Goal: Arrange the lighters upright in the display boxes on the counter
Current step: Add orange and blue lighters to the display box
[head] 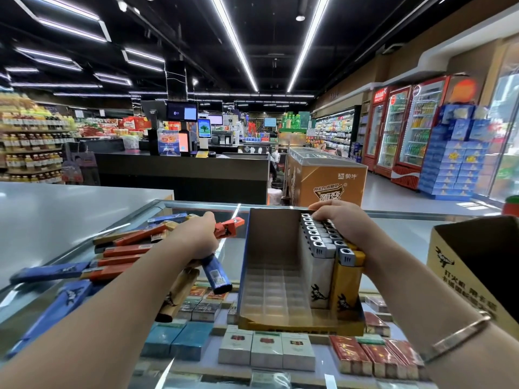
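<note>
Glass counter, cigarette packs visible underneath. Second carton at right edge, open, contents hidden.

Display box standing mid-counter, tray mostly bare: only two rows filled along right wall, rest of slots unoccupied. Roughly a third done at best, judging from bare slots.

Loose lighters heaped flat on glass at left, orange, blue and tan, well apart from box. Plenty left to load.

Standing lighters upright in box, white row inside, yellow row against right wall, metal caps up.

Left hand curled round a small bunch from the heap: orange lighter poking up, blue lighter hanging down, tan one possibly below, cannot tell if gripped. Held over glass, just left of box, not yet inserted.

Right hand laid over caps of the far end of the rows, fingers bent down on them, thumb side hidden; looks like steadying or pressing rows in, exact grip unclear. Bracelet on right wrist.

Next likely: bunch into bare slots beside white row.
</note>
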A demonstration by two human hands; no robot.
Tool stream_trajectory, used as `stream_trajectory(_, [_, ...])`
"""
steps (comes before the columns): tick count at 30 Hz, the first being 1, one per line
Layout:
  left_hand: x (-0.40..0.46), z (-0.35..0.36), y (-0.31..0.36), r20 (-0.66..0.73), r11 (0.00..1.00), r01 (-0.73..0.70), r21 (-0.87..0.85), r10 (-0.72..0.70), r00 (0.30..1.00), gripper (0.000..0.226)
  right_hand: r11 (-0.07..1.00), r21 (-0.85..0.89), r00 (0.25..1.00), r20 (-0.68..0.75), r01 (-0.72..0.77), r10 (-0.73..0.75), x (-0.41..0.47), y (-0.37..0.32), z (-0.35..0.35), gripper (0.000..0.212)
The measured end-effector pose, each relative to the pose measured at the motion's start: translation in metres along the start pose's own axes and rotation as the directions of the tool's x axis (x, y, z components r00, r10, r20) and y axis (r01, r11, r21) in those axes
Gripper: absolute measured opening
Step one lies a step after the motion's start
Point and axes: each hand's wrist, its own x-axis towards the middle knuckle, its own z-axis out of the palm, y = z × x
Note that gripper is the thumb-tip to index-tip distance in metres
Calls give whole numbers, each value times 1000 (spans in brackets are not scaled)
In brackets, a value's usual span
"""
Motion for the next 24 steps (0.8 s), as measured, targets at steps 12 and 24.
stream_trajectory(12, [-6,-16,-15,-83,911,-98,-400,70,994,31,1000,-30,1000,6,-3,3,1,1,-2,16])
stream_trajectory(24, [-50,-57,25,-187,18,-190,-982,124,974,22,912,-249,934,-65,325,-350,-7,-9,-5,10])
